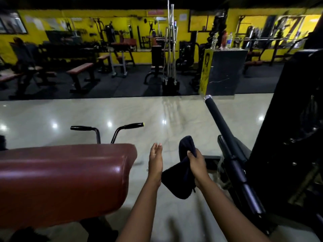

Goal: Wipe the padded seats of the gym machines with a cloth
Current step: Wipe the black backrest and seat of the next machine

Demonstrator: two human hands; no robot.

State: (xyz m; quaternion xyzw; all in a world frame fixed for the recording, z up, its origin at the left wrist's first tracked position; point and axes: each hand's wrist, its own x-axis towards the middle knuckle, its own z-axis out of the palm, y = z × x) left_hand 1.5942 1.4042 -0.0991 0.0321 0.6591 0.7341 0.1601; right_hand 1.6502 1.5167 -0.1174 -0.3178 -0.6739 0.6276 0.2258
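Beside one padded seat (61,175): two hands (155,161) (197,162), one cloth (176,184)

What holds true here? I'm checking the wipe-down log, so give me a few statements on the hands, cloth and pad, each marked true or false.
1. The right hand grips a dark cloth. True.
2. The left hand presses on the maroon pad. False: it is held open in the air past the pad's right end, touching nothing.
3. The cloth lies spread on the pad. False: it hangs bunched from the right hand, clear of the pad.
4. Two black-gripped handles rise behind the pad. True.
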